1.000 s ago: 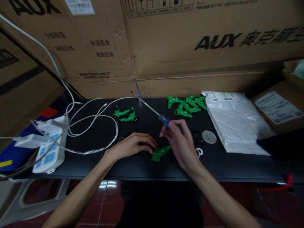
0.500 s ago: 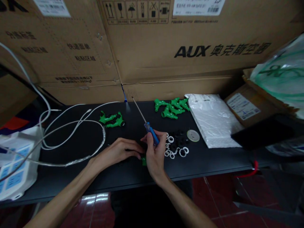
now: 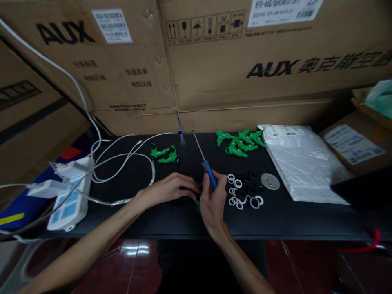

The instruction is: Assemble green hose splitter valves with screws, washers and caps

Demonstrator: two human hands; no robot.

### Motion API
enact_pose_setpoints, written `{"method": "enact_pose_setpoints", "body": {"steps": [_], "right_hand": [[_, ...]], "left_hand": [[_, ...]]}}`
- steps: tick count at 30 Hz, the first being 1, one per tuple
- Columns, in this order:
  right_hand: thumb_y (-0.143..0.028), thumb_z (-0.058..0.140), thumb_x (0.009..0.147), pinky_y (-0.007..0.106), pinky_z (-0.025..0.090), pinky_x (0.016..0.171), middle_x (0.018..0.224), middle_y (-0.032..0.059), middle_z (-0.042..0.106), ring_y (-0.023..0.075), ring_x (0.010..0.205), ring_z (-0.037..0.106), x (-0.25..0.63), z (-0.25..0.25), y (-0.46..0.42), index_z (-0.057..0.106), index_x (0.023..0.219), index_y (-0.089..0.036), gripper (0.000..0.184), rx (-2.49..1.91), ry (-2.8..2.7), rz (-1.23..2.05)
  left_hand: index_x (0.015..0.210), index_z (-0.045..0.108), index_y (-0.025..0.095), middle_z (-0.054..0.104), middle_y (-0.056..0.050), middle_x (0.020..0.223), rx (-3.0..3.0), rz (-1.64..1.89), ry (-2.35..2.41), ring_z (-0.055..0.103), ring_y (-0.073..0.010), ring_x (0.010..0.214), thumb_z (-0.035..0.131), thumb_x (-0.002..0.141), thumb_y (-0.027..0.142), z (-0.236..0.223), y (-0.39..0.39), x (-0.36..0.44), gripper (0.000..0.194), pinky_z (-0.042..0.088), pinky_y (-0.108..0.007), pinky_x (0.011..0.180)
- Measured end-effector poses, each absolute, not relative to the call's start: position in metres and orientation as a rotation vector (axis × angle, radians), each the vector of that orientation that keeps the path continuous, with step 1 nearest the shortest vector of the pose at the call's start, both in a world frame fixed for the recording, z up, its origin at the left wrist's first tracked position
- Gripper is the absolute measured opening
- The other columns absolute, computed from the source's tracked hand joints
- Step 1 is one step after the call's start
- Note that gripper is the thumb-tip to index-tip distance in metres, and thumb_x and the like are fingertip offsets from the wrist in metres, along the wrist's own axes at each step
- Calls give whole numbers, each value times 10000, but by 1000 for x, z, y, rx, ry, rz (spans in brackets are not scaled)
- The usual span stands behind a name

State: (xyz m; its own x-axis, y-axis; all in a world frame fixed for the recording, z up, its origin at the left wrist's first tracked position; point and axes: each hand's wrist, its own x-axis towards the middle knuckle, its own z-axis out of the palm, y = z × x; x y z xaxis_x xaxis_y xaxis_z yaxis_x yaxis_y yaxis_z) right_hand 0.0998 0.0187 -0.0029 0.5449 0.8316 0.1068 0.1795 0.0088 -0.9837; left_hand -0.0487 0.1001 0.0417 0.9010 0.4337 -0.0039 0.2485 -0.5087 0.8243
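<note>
"Green plastic-looking piece (image 3: 198, 207): where is it to be found?"

"Between the hands, over the near part of the black tabletop (image 3: 290, 222). It is mostly covered by fingers, so its full shape cannot be made out, nor whether it is lifted."

"And how are the hands occupied?"

"The blue-handled screwdriver with a slender metal shaft (image 3: 210, 174) is gripped by the handle in the right hand (image 3: 212, 204), its tip pointed away from the body. The left hand (image 3: 170, 190) is curled beside the piece; whether anything is pinched there cannot be told."

"How would the piece be expected to handle?"

"As light and stiff, probably, and a little slippery where smooth. It would best be taken by its thickest part, with steady finger pressure; little fragility is suggested."

"What lies near?"

"Flat white rings (image 3: 234, 184) and small black parts (image 3: 251, 188) are scattered to the right."
</note>
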Motion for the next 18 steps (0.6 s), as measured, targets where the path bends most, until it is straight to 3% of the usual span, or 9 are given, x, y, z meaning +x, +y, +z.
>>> {"method": "enact_pose_setpoints", "body": {"steps": [12, 18], "right_hand": [[-447, 511, 990, 356, 495, 787, 1017, 94, 713, 243, 902, 698, 100, -2, 16, 527, 1077, -216, 247, -1526, -962, 590], [-454, 517, 990, 373, 480, 785, 1026, 106, 713, 264, 912, 689, 98, -2, 16, 539, 1069, -212, 256, -1549, -960, 582]], "left_hand": [[968, 773, 187, 725, -18, 993, 2261, 102, 444, 714, -154, 927, 666, 929, 108, 63, 104, -40, 138, 522, -221, 850], [1035, 766, 209, 712, -31, 1119, 2325, 98, 441, 699, -177, 1039, 659, 946, 156, 64, 103, -43, 149, 509, -241, 909]]}}
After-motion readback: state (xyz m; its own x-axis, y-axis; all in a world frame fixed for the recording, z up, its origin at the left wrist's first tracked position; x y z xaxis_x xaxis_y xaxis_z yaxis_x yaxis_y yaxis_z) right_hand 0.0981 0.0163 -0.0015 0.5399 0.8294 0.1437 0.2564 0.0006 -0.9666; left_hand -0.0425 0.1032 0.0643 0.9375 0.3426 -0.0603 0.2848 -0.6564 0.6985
